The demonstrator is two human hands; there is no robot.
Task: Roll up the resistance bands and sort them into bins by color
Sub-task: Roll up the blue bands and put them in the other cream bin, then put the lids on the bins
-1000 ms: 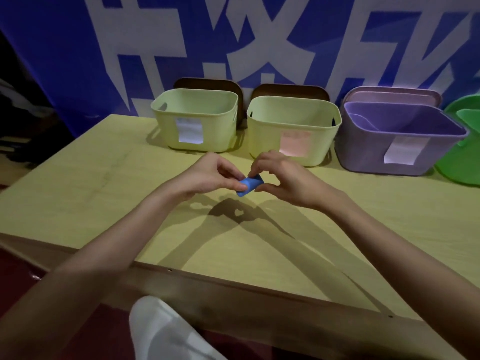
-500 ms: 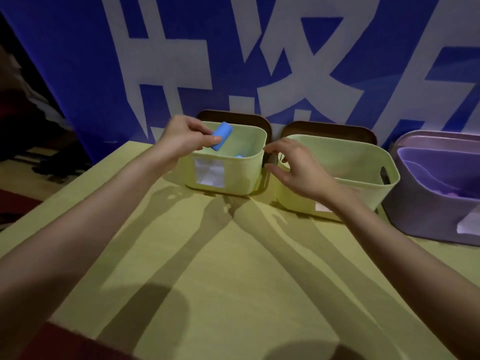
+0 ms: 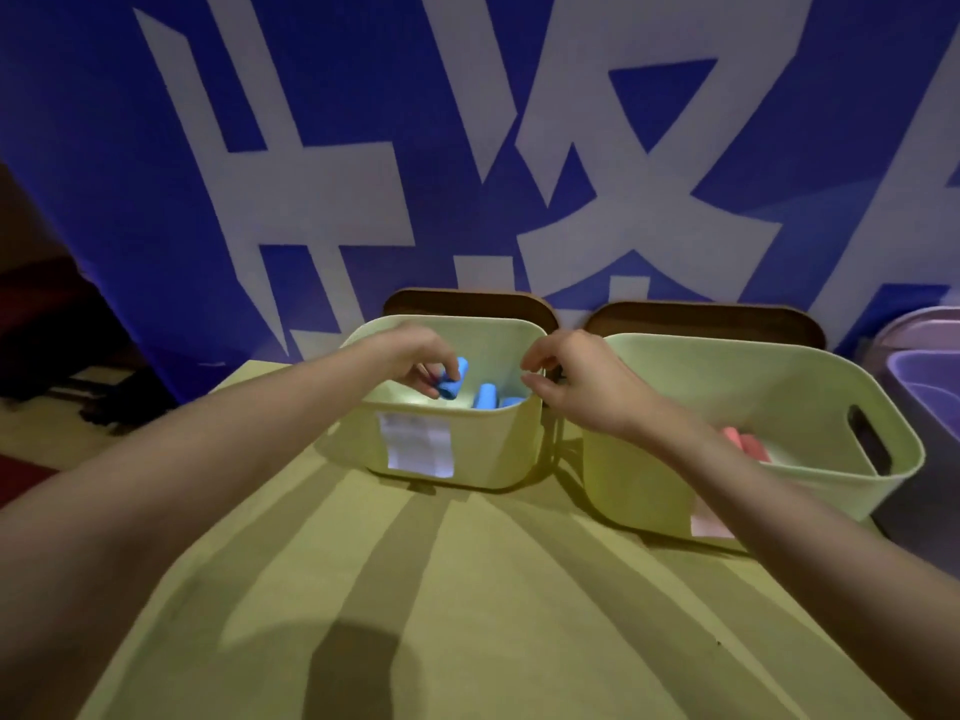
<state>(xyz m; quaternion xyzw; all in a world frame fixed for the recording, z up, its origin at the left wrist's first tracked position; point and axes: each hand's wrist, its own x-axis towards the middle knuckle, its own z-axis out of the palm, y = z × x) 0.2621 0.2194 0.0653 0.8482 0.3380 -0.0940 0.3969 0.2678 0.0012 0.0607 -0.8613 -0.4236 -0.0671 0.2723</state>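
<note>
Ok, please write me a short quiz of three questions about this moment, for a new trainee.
1. True or false: the left hand holds a rolled blue band inside the left green bin.
2. What colour are the rolls in the right green bin? A) blue B) pink C) yellow
3. Fill in: the right hand is at the left bin's ____ rim.

Key: 1 true; 2 B, the pink rolls; 3 right.
</note>
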